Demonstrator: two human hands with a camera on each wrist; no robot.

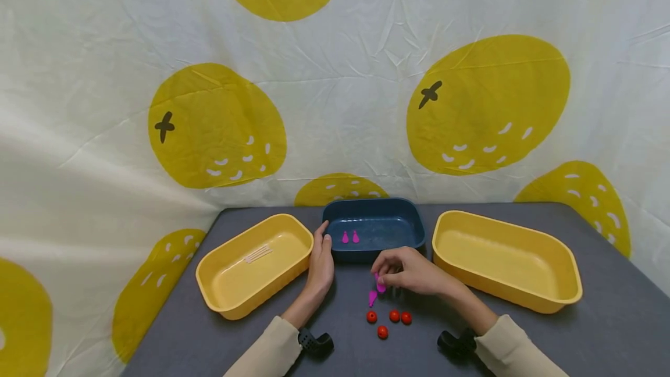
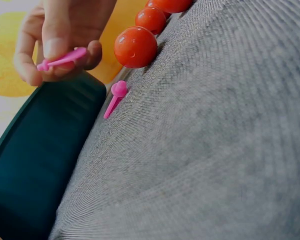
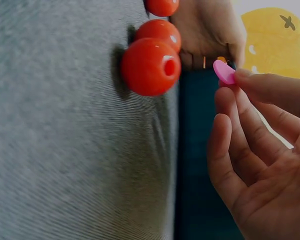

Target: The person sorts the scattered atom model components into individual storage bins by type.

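Between thumb and fingertips, my right hand [image 1: 410,271] pinches a small pink teardrop-shaped plastic piece [image 3: 223,72], just in front of the dark blue bin [image 1: 377,256]. A matching pink piece [image 2: 119,90] with a round knob lies on the table below that hand. Two more pink pieces [image 1: 350,238] lie inside the blue bin. My left hand [image 1: 320,263] rests against the bin's left end, its fingers extended along the side. Several red beads [image 1: 382,332] sit on the table nearer to me; one shows a hole in the right wrist view.
A yellow bin [image 1: 251,301] holding several thin white sticks [image 1: 259,253] stands at the left. Another yellow bin [image 1: 508,290] stands at the right. Behind the grey table [image 1: 361,359] hangs a white cloth [image 1: 345,127] with yellow fruit prints.
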